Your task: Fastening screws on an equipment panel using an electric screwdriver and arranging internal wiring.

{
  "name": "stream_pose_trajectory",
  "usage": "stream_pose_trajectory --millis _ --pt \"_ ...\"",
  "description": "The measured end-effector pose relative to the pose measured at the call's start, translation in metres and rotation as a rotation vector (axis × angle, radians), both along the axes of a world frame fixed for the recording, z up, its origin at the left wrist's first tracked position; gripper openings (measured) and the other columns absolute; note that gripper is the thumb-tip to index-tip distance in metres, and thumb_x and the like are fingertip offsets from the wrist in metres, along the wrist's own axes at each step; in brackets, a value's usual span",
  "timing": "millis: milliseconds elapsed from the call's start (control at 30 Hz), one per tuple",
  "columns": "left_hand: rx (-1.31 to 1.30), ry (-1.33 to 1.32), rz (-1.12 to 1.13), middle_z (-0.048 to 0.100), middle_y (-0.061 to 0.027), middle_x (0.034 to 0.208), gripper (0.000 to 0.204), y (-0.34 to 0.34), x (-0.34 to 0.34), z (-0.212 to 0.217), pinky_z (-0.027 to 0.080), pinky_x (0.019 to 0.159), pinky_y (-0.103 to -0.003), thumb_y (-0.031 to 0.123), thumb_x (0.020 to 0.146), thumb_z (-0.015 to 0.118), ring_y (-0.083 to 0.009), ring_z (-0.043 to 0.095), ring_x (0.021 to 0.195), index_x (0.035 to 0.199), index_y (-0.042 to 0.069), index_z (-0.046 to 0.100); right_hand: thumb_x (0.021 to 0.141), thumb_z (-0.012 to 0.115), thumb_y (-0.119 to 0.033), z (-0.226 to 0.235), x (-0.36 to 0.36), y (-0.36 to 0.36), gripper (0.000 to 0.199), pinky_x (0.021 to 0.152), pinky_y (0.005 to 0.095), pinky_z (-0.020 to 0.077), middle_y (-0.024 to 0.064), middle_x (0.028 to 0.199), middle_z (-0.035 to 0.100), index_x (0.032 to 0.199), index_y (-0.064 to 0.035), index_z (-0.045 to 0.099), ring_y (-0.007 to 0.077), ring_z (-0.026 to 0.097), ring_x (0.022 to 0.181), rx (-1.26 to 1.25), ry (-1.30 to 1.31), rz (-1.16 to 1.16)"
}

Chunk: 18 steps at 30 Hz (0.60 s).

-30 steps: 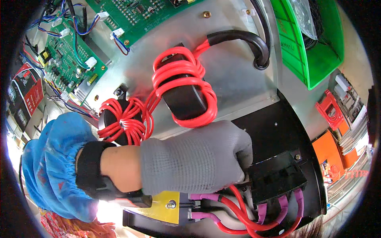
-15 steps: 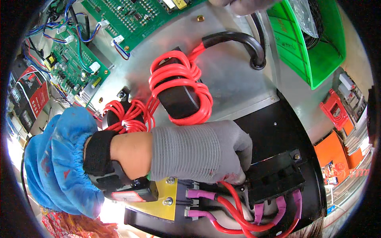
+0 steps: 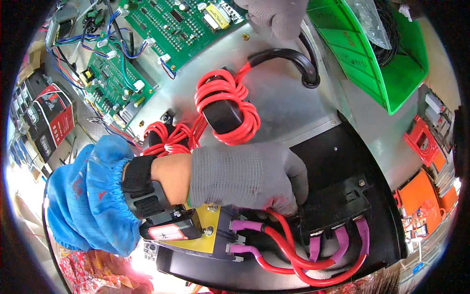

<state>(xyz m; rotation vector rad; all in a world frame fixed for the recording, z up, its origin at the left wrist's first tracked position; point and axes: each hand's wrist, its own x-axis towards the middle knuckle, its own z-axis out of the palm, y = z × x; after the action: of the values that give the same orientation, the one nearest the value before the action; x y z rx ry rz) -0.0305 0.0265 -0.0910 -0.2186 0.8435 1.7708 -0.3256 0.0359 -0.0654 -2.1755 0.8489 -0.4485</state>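
A gloved left hand (image 3: 245, 179) reaches across the middle, fingertips on wires (image 3: 289, 245) beside a terminal block (image 3: 338, 206) at lower right. Behind the hand sit two wire coils (image 3: 225, 110). Circuit boards (image 3: 147, 44) lie at upper left, a plastic bin (image 3: 387, 63) at upper right. A second gloved hand (image 3: 276, 17) enters at the top, just above a thick cable (image 3: 289, 56).

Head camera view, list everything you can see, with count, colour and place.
Green printed circuit boards: two, green, upper left.
Red wire coils around black cores: two, red, centre.
Thick black cable: one, black, upper centre, bending into a hole in the grey metal panel.
Black terminal block: one, black, lower right, with purple-sleeved red wires leading off it.
Yellow plate: one, yellow, lower centre.
Green plastic bin: one, green, upper right.
Left hand: grey glove, blue sleeve, fingertips at the terminal block.
Second grey-gloved hand: top edge, above the cable.
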Motion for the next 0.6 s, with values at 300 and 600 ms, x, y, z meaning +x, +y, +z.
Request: stream_pose_trajectory --millis 300,600 --pt "-0.082 0.053 0.097 0.069 -0.0071 0.081 0.024 -0.007 -0.003 0.011 0.052 0.067 -0.03 0.016 0.08 0.072 -0.014 0.064 0.071 0.098 -0.001 0.071 0.083 0.076 -0.038 0.003 0.053 0.054 0.051 0.09 0.0336 0.0508 0.0132 0.122 0.064 0.12 -0.0064 0.061 0.0259 0.063 0.111 0.128 -0.031 -0.182" --pt "-0.294 0.42 -0.122 0.067 -0.0207 0.079 0.02 0.002 -0.013 0.014 0.052 0.071 -0.045 0.018 0.081 0.061 -0.0364 0.066 0.075 0.085 0.0 0.068 0.081 0.077 -0.038 -0.003 0.112 0.112 0.052 0.09 0.0352 0.0509 0.0131 0.121 0.065 0.121 -0.0071 0.062 0.0267 0.064 0.109 0.291 -0.076 -0.332"
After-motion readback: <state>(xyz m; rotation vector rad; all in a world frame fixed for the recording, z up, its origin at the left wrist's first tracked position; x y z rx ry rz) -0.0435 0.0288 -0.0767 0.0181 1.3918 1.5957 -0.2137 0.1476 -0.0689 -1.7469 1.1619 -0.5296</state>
